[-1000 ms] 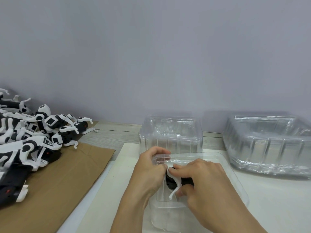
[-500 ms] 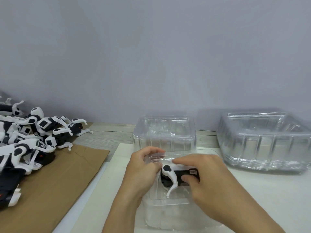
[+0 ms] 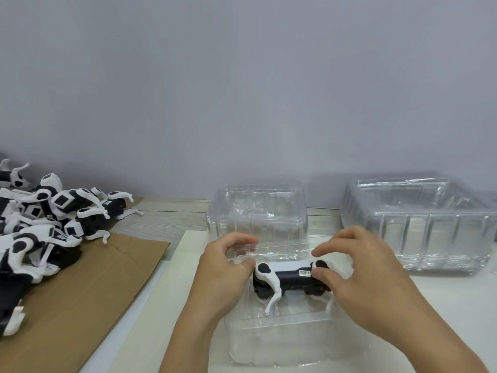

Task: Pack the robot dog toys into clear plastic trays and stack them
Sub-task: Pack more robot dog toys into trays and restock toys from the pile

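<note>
A black and white robot dog toy (image 3: pixel 289 278) lies on its side in a clear plastic tray (image 3: pixel 279 343) at the table's near middle, its white legs pointing toward me. My left hand (image 3: pixel 223 273) holds the toy's left end, thumb against its white hip. My right hand (image 3: pixel 357 270) pinches the toy's right end between thumb and fingers. Both hands are down inside the tray's opening.
A pile of several more robot dogs (image 3: pixel 40 224) lies at the left on brown cardboard (image 3: pixel 80 305). A stack of small clear trays (image 3: pixel 258 214) stands just behind my hands. A larger stack of clear trays (image 3: pixel 419 224) sits at the right, against the grey wall.
The toy has been turned from a bunched pose between my hands to lying lengthwise in the tray. My hands have spread apart to its two ends.
</note>
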`<act>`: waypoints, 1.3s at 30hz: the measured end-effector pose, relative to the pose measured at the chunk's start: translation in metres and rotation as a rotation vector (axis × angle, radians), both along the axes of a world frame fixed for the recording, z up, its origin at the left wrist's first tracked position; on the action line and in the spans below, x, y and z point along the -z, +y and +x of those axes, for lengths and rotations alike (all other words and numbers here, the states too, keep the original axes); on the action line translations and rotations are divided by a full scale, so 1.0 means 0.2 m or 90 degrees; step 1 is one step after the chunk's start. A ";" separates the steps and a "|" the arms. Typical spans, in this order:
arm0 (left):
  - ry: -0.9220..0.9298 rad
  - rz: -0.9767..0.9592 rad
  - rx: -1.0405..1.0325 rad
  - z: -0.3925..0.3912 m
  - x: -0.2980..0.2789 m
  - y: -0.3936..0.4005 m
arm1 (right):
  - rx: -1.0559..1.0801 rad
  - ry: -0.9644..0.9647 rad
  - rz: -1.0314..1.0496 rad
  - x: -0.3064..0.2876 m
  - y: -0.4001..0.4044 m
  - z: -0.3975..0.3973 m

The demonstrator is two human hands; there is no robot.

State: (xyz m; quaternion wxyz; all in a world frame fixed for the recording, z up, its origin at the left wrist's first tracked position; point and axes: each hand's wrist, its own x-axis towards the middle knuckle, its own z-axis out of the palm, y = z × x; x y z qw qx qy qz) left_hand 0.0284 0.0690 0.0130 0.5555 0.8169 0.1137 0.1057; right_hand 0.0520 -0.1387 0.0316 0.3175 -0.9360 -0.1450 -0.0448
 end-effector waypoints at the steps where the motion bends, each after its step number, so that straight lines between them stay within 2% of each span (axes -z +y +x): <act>1: -0.018 0.047 -0.001 0.00 -0.01 0.00 | 0.001 0.001 0.003 0.00 0.00 0.00; 5: -0.101 0.255 0.003 -0.01 -0.08 -0.05 | 0.003 0.002 0.035 0.00 0.00 0.00; 9: -0.168 0.316 0.095 -0.02 -0.14 -0.16 | -0.007 -0.026 0.046 0.02 0.01 0.00; 14: -0.073 0.303 0.214 -0.02 -0.11 -0.26 | -0.029 -0.049 0.122 0.04 0.01 0.02; 23: -0.075 0.306 0.176 0.00 -0.10 -0.27 | -0.005 -0.054 0.205 0.08 -0.02 0.04; 36: -0.061 0.295 0.150 0.00 -0.10 -0.26 | 0.007 -0.060 0.185 0.10 0.00 0.05; 39: -0.055 0.256 0.146 0.00 -0.10 -0.24 | 0.012 -0.062 0.191 0.10 0.00 0.05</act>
